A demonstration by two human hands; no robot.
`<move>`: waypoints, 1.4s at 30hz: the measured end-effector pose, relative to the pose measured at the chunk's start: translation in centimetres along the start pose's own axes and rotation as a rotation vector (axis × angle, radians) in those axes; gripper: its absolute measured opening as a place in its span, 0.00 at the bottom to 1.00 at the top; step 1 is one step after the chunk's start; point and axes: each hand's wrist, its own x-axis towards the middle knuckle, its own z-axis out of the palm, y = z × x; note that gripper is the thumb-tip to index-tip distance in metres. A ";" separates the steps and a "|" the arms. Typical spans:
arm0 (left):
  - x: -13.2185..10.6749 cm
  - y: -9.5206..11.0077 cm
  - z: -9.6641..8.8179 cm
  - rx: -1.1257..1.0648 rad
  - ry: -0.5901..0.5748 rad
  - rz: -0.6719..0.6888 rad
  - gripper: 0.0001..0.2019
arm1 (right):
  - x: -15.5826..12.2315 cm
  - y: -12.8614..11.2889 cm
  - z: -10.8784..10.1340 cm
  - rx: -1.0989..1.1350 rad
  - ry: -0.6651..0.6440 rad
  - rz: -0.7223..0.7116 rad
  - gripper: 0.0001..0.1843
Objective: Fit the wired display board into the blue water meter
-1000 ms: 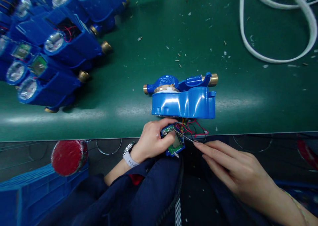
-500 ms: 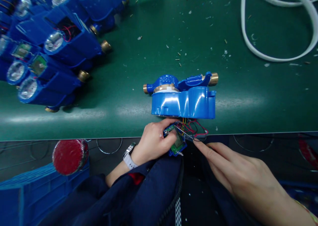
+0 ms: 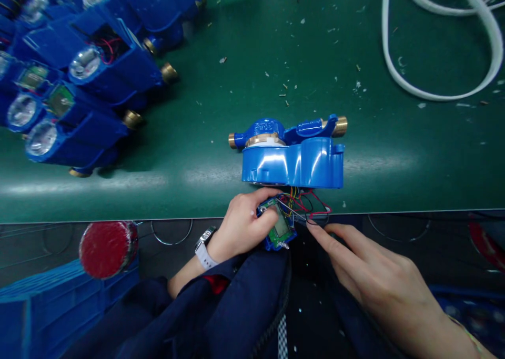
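Observation:
My left hand [image 3: 248, 219] is closed on a green circuit board [image 3: 281, 227] with a small grey display, set in a blue frame. A coiled spring sticks out at its lower edge. Red, black and yellow wires [image 3: 311, 204] run from the board to a blue water meter [image 3: 292, 164], which lies on its side at the bench edge with brass threaded ends. My right hand [image 3: 366, 264] grips a thin screwdriver [image 3: 291, 209]; its metal shaft reaches the board's upper edge, and its handle is mostly hidden by the fingers.
Several blue water meters [image 3: 94, 85] crowd the left of the green bench [image 3: 252, 59]. A white strap [image 3: 430, 91] curls at the right. Small scraps dot the surface. Below the edge are a red round stool top [image 3: 108, 249] and a blue crate [image 3: 71, 301].
The board has turned slightly in my left hand and its display shows a little more. My right hand keeps the screwdriver at the board's upper edge. The meter has stayed in place.

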 end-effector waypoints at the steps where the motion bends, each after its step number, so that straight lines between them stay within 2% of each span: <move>1: -0.1 0.0 0.0 -0.034 0.003 0.003 0.17 | -0.1 -0.1 0.1 0.017 -0.002 0.013 0.21; 5: -0.7 -0.2 0.2 -0.206 0.054 0.030 0.19 | -0.3 -0.5 0.3 0.132 -0.001 0.056 0.21; 9: -1.3 -0.3 0.3 -0.360 0.058 -0.001 0.18 | -0.5 -0.9 0.4 0.292 0.013 0.108 0.22; 14: -1.4 -0.1 0.1 -0.397 0.040 0.017 0.17 | -0.9 -0.9 0.3 0.391 0.015 0.146 0.22; 22: -1.1 -0.2 0.1 -0.318 0.011 -0.003 0.17 | -0.7 -1.0 -0.3 0.252 -0.082 0.109 0.22; 34: -0.9 -0.1 0.0 -0.175 0.027 0.022 0.14 | 0.1 -1.3 -0.7 -0.032 -0.044 0.017 0.20; 42: -0.6 -0.1 0.5 0.011 0.058 0.032 0.16 | 1.2 -2.2 -1.4 -0.207 -0.062 0.012 0.25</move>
